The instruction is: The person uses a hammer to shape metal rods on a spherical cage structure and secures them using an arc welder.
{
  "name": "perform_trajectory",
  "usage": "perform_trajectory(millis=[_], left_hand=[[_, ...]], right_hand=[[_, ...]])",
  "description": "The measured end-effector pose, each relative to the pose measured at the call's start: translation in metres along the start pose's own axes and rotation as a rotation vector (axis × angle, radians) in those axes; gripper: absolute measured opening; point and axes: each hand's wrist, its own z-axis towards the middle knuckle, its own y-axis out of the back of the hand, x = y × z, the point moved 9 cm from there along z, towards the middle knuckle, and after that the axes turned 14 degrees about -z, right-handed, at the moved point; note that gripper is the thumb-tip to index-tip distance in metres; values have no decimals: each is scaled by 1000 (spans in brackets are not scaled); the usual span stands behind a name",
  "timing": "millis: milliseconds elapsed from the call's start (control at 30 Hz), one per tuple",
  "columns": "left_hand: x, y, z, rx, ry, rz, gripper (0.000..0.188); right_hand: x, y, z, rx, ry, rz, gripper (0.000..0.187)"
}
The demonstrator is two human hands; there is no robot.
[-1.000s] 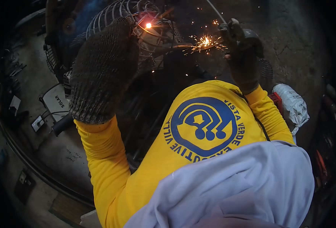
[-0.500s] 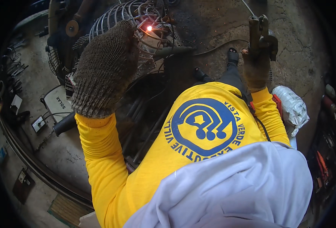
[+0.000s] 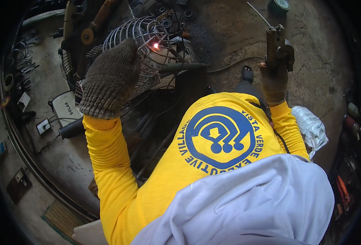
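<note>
My left hand (image 3: 109, 81), in a thick brown knit glove, is closed at the near side of a cage-like frame of bent metal rods (image 3: 121, 32). The glove hides the fingertips and the spot they grip. One joint of the frame, just right of the glove, glows pinkish red (image 3: 156, 45). My right hand (image 3: 274, 79), gloved too, is wrapped round a worn welding electrode holder (image 3: 272, 47), held upright. From its top a thin electrode (image 3: 259, 13) slants up to the left, well apart from the frame.
A cable (image 3: 237, 63) runs across the stained concrete floor. Beside my right forearm lies a white plastic sack (image 3: 310, 128). At left are a pale box (image 3: 66, 107), a dark tube (image 3: 72, 128) and a long curved metal edge. A green round container (image 3: 278, 6) stands at the far right.
The view has tilted, so things at the far side sit lower and the electrode's tip now shows. The glowing spot is smaller, and the scattered sparks are gone. Both hands keep their hold.
</note>
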Motion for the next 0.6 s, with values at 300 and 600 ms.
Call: perform_trajectory(millis=[300, 600], left_hand=[[-14, 36, -55, -187, 179, -277, 17], [-14, -101, -130, -203, 641, -1344, 19]], right_hand=[[-18, 22, 64, 113, 114, 87, 58], [12, -16, 93, 280, 106, 416, 51]])
